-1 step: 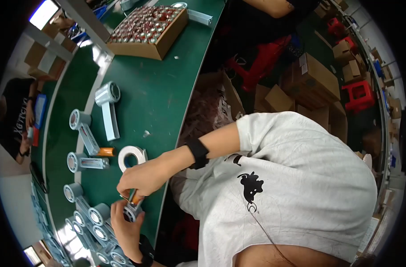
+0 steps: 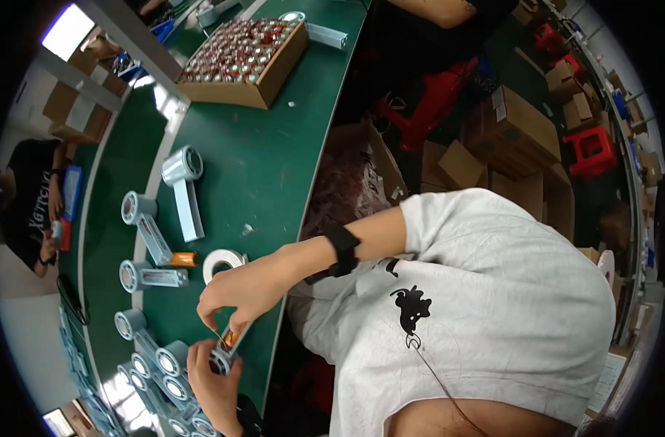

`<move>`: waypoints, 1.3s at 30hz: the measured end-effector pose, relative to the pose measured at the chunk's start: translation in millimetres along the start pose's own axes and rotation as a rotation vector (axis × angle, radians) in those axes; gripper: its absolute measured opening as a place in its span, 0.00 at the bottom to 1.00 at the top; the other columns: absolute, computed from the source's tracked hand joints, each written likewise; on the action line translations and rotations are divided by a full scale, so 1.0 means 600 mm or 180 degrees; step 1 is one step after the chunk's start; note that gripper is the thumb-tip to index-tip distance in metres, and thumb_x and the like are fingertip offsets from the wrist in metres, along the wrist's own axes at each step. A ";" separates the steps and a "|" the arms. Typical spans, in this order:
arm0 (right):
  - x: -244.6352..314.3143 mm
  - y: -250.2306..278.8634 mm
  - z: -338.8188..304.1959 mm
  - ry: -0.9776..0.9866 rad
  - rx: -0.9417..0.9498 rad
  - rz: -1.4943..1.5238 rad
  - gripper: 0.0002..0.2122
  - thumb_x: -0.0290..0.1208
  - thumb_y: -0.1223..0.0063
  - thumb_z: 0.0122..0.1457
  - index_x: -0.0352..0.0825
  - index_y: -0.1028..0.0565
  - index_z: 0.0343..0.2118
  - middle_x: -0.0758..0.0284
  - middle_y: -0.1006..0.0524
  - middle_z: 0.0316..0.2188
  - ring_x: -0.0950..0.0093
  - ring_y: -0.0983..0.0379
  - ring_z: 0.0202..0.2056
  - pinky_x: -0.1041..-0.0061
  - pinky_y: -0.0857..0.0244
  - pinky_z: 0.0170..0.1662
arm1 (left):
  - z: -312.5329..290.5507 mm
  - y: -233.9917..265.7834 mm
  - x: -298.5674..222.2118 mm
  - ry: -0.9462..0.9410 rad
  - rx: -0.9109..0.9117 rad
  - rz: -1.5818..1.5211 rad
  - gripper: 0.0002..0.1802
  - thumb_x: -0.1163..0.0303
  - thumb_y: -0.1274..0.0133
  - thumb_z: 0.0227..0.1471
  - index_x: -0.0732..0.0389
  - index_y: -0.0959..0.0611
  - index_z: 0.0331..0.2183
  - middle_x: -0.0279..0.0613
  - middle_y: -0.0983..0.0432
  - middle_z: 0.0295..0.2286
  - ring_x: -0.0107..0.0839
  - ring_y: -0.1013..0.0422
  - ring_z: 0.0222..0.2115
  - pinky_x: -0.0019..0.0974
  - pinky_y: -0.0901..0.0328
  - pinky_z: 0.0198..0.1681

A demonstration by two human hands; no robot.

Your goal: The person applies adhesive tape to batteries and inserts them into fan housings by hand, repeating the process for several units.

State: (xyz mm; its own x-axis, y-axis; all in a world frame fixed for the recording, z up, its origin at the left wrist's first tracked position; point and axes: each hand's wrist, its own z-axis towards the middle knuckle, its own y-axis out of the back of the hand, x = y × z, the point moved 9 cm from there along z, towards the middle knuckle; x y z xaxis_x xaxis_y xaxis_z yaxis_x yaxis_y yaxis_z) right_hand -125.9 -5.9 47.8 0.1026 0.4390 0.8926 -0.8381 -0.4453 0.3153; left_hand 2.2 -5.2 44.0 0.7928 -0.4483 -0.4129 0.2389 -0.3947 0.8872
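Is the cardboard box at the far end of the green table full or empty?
Full: round, silver-and-red pieces crowd the cardboard box up to its rim. Its depth stays hidden.

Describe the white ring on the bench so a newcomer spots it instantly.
Start at the long green workbench, then find the camera wearer's right hand over it. Just above that hand in the picture, partly hidden by it, is the white ring. It is a plain ring, whereas the pale-blue units nearby have handles.

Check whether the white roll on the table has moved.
No: against the green table edge, the white roll sits about the same; only the view shifted slightly.
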 end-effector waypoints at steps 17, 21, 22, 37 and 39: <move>-0.002 0.509 -0.142 -0.0291 -0.1983 -0.3544 0.21 0.39 0.46 0.46 0.31 0.31 0.41 0.53 0.35 0.44 0.59 0.40 0.48 0.63 0.42 0.46 | 0.625 0.238 0.338 0.0458 -0.0837 0.0985 0.38 0.56 0.40 0.36 0.61 0.34 0.48 0.51 0.34 0.39 0.46 0.36 0.36 0.43 0.40 0.41; -0.138 0.527 -0.095 -0.1444 -0.1717 -0.4043 0.23 0.45 0.51 0.48 0.31 0.32 0.41 0.52 0.37 0.47 0.57 0.42 0.49 0.61 0.44 0.47 | 0.474 0.237 0.031 -0.0791 -0.1435 0.1606 0.39 0.59 0.44 0.41 0.56 0.41 0.54 0.51 0.49 0.53 0.48 0.53 0.54 0.46 0.53 0.54; -0.141 0.523 -0.078 -0.1500 -0.1970 -0.4118 0.23 0.46 0.52 0.48 0.32 0.31 0.41 0.52 0.36 0.46 0.57 0.41 0.49 0.61 0.44 0.47 | 0.420 0.242 -0.022 -0.1185 -0.1494 0.1504 0.40 0.63 0.43 0.40 0.56 0.41 0.54 0.49 0.50 0.54 0.46 0.53 0.55 0.45 0.52 0.54; -0.111 0.568 -0.032 0.0112 -0.2106 -0.3729 0.15 0.35 0.55 0.47 0.29 0.31 0.11 0.56 0.31 0.12 0.61 0.33 0.15 0.67 0.38 0.22 | 0.053 0.054 0.046 -0.0459 -0.1861 -0.1932 0.18 0.74 0.55 0.50 0.69 0.31 0.45 0.49 0.30 0.39 0.37 0.33 0.41 0.38 0.39 0.47; -0.101 0.587 -0.042 0.0063 -0.2352 -0.3227 0.13 0.35 0.53 0.45 0.30 0.30 0.12 0.56 0.32 0.12 0.61 0.31 0.17 0.66 0.38 0.23 | 0.046 0.052 0.086 -0.0522 -0.2106 -0.2470 0.15 0.73 0.58 0.53 0.68 0.30 0.43 0.47 0.30 0.37 0.35 0.31 0.38 0.36 0.36 0.42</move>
State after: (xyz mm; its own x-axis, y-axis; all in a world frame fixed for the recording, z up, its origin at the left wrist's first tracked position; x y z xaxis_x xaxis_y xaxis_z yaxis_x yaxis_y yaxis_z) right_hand -440.4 -169.6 96.8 0.8731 0.3419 0.3476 -0.4873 0.6394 0.5948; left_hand 35.1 -63.0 44.5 0.2144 -0.3820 -0.8989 0.9520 -0.1240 0.2798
